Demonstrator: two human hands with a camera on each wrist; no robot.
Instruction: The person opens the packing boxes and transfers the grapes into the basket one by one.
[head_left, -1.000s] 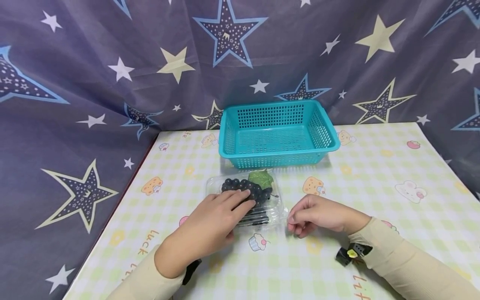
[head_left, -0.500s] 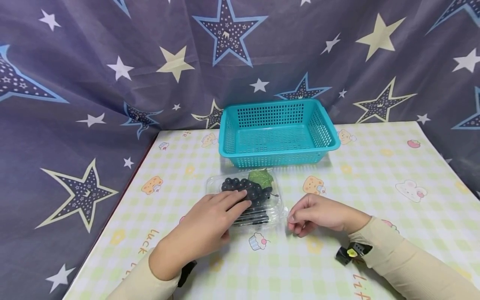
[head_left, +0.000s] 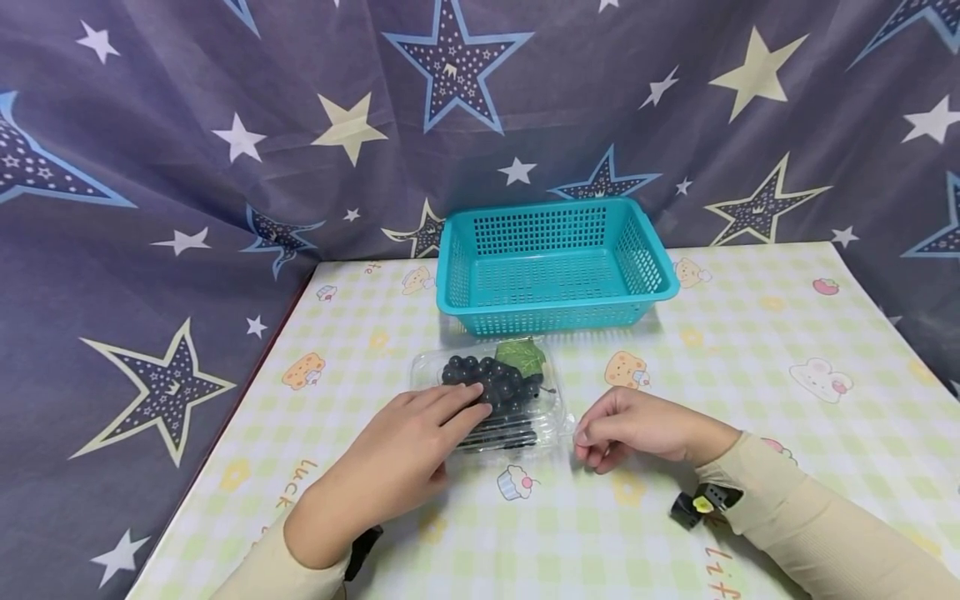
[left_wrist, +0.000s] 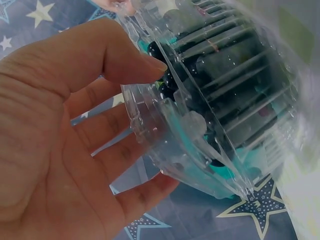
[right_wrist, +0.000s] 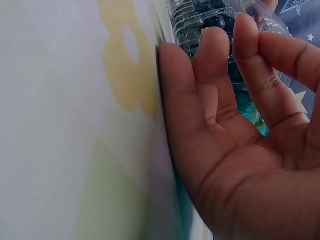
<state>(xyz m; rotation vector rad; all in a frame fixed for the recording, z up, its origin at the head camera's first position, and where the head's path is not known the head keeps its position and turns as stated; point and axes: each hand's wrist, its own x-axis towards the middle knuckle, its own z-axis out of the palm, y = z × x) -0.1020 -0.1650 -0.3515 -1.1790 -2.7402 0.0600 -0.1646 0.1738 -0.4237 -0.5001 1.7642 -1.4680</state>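
A clear plastic clamshell box (head_left: 552, 412) lies on the table, with dark grapes (head_left: 491, 379) and a green leaf (head_left: 523, 356) showing through it. Over its left front part lies my left hand (head_left: 401, 454), fingers relaxed and touching the lid. In the left wrist view, that hand's thumb (left_wrist: 135, 67) is at the box's rim and the other fingers are spread beyond it. My right hand (head_left: 637, 429) rests on the table by the box's right edge. Its thumb and index finger meet at the clear edge tab, seemingly pinching it; the right wrist view shows the fingertips (right_wrist: 246, 35) against the plastic.
A turquoise perforated basket (head_left: 558, 317) stands behind the box, near the back edge of the table (head_left: 750, 350). The table has a checked, cartoon-printed cover. A dark star-patterned cloth (head_left: 420, 167) hangs behind and to the left.
My left hand has slid a little to the left and toward me across the lid, uncovering more of the grapes. The right hand and the box have stayed in place.
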